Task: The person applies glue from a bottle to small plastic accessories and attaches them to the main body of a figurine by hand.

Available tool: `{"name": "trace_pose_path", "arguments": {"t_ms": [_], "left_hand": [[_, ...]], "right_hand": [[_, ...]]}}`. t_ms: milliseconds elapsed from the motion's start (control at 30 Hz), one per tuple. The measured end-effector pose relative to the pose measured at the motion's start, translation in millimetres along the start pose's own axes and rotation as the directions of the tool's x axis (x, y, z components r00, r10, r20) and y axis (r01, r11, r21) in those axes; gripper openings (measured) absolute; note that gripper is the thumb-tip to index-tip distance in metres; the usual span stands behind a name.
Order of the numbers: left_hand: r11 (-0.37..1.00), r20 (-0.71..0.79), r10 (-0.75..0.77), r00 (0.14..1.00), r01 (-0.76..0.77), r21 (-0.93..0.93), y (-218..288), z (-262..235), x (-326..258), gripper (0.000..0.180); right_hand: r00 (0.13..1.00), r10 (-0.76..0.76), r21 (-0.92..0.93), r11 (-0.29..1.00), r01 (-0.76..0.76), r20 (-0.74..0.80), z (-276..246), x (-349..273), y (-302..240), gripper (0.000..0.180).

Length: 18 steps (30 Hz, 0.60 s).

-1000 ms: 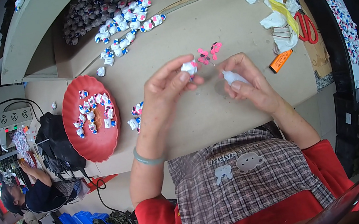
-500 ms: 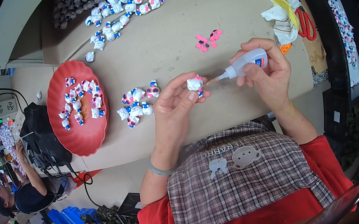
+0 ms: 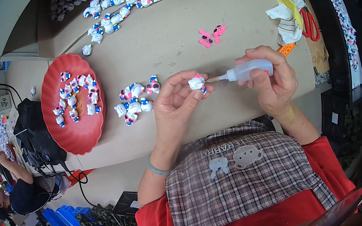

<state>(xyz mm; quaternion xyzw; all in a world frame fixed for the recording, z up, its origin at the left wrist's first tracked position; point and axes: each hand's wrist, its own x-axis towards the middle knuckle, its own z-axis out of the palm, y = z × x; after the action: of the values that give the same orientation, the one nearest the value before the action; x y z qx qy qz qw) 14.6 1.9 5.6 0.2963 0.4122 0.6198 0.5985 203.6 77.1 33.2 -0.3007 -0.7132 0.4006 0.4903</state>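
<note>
Between the thumb and fingers of my left hand [image 3: 173, 97] is a small white cat figurine [image 3: 195, 83] with pink and blue parts. My right hand [image 3: 276, 79] grips a translucent squeeze bottle [image 3: 250, 69], tipped on its side. Its thin nozzle points left and its tip meets or nearly touches the figurine's right edge. To the left of my left hand, a small group of similar figurines [image 3: 134, 106] lies on the table. Beyond my hands lie several loose pink and black pieces [image 3: 212, 36].
A red scalloped dish [image 3: 48, 87] holding several figurines stands at the left. More figurines [image 3: 116, 0] lie at the back. Cloths [image 3: 286, 10], red-handled scissors [image 3: 310, 26] and an orange tool [image 3: 286, 50] are at the right. A co-worker [image 3: 28, 189] is at the far left.
The squeeze bottle has turned closer to level, and its nozzle has come nearer to the figurine's edge. My left hand keeps its hold on the figurine. The whole view has shifted slightly.
</note>
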Motion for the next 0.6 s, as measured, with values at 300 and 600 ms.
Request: {"name": "trace_pose_path", "arguments": {"t_ms": [300,600], "left_hand": [[1.0,-0.013,-0.004,1.0,0.005,0.015,-0.8,-1.6,-0.9,0.033],[1.0,-0.034,-0.006,0.999,0.006,0.007,-1.2,-0.8,1.0,0.032]], "right_hand": [[1.0,-0.013,-0.062,0.998,0.014,0.014,0.0,0.7,-1.1,0.026],[1.0,-0.018,-0.076,0.997,0.019,0.02,0.2,1.1,-1.3,0.024]]}}
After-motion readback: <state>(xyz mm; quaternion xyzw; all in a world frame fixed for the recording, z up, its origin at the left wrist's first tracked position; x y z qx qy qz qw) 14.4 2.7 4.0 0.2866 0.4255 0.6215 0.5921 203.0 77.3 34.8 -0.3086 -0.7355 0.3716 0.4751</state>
